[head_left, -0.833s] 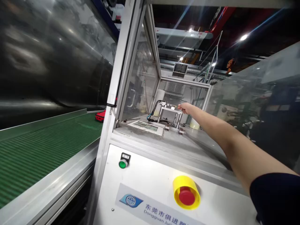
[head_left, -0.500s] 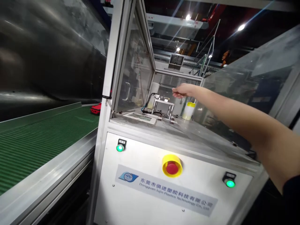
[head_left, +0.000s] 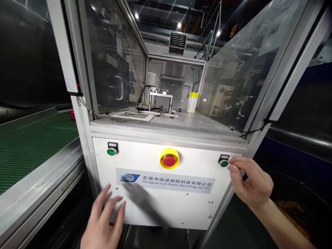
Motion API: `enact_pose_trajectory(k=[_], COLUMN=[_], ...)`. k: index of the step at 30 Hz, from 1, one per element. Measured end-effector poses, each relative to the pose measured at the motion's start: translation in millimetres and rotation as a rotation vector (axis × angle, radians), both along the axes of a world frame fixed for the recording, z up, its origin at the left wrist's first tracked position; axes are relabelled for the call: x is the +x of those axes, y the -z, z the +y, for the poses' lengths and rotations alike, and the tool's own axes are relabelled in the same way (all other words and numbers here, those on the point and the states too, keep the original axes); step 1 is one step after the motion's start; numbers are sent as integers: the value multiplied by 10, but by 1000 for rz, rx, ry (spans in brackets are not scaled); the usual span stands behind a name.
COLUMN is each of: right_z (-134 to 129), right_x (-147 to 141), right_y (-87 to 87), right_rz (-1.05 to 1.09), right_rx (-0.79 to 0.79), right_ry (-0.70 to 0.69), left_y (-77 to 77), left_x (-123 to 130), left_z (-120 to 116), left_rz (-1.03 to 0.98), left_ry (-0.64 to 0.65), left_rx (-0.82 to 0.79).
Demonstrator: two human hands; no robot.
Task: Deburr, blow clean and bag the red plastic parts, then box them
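My right hand (head_left: 251, 181) is beside the right green button (head_left: 224, 163), its thumb and index finger near the button's edge and the other fingers curled in. Between the fingertips no object shows. My left hand (head_left: 105, 218), fingers spread and holding nothing, is low in front of the white panel (head_left: 155, 211), below the left green button (head_left: 111, 151). A red button in a yellow ring (head_left: 169, 160) sits between the two green ones. Both green buttons look unlit.
Above the panel, a metal worktop (head_left: 202, 126) carries a small metal stand (head_left: 161, 94), a flat sheet (head_left: 133, 116) and a white container with a yellow top (head_left: 192, 102). Clear side panels enclose it. A green conveyor (head_left: 38, 138) runs along the left.
My right hand has come down from inside the enclosure to the right button. My left hand has entered at the bottom. Both green buttons have gone dark, and the view has shifted.
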State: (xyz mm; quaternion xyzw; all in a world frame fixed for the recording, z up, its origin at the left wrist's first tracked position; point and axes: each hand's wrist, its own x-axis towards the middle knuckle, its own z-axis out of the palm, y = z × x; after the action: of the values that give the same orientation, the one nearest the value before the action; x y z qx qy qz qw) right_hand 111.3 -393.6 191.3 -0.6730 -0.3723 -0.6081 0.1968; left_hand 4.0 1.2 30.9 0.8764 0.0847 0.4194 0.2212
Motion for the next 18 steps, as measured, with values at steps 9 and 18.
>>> enact_pose_trajectory(k=[9, 18], right_z=[-277, -180], right_x=[289, 337], right_y=[875, 835], right_rz=[27, -11], right_rx=[-13, 64], right_ry=[169, 294], left_y=[-846, -1067], left_x=[410, 481], left_z=[-107, -156], left_rz=[-46, 66], left_ry=[-70, -267], left_rx=[185, 196])
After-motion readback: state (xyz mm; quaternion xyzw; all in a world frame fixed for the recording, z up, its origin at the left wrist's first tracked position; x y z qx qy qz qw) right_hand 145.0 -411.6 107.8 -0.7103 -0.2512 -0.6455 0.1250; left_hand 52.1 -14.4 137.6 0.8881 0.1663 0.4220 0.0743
